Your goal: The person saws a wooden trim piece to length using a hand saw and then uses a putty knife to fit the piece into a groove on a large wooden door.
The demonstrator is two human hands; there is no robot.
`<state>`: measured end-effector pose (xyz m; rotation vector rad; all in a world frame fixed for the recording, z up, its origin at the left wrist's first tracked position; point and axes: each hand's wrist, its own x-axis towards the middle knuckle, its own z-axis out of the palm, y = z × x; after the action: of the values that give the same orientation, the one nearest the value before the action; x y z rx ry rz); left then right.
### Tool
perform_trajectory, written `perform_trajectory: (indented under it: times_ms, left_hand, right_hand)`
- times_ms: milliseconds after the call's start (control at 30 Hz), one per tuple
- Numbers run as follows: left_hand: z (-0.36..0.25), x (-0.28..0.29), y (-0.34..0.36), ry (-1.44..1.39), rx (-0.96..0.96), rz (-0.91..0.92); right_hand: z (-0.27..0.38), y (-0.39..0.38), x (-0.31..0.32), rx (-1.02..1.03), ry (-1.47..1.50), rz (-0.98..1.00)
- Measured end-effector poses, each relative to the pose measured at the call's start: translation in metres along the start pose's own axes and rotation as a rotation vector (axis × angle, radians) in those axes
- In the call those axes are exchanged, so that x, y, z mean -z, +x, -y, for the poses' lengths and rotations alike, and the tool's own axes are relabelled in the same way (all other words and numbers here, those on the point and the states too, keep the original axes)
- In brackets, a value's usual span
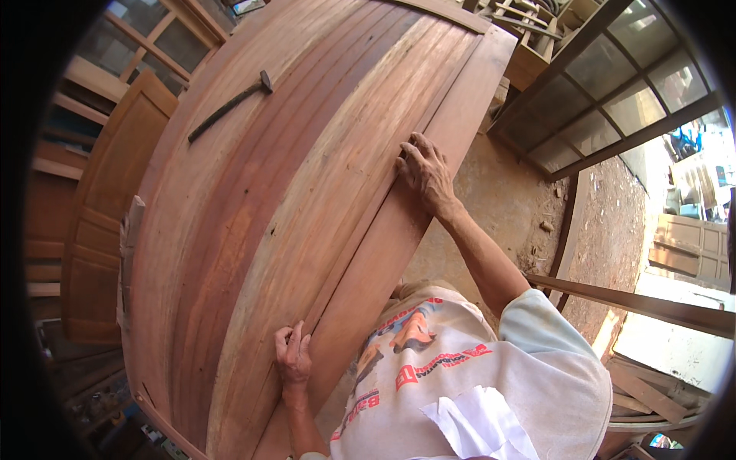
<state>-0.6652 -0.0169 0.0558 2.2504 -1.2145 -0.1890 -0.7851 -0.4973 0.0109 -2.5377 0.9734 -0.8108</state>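
Observation:
A broad panel of reddish-brown wooden planks [245,222] spreads out in front of me, with dark seams between its boards. Along its near right side lies a long, smooth plank [368,268], set off from the others by a dark gap. My right hand [425,175] is on this plank farther up, its fingers bent over the edge at the gap. Lower down, my left hand [293,356] has its fingers curled at the same edge. The undersides of the fingers are hidden. A hammer [234,107] with a dark handle lies across the planks at the upper left.
A panelled wooden door [115,222] leans at the left beside stacked timber. A framed glass lattice [606,92] stands at the upper right. A long wooden bar [636,304] juts in from the right. Wood shavings [613,222] cover the floor there.

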Motion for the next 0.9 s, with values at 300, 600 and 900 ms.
perform_trajectory:
  times_ms: [300,600,900]
  left_hand:
    - [-0.005,-0.015,0.002,0.002,0.015,0.019]
    - [0.000,-0.023,0.000,-0.068,0.027,-0.011]
    - [-0.010,-0.023,0.004,-0.105,0.066,-0.033]
  right_hand:
    - [-0.004,0.007,-0.001,-0.050,-0.080,-0.031]
    - [-0.004,0.006,-0.003,-0.076,-0.101,-0.013]
    - [-0.007,0.007,-0.008,-0.060,-0.173,-0.042]
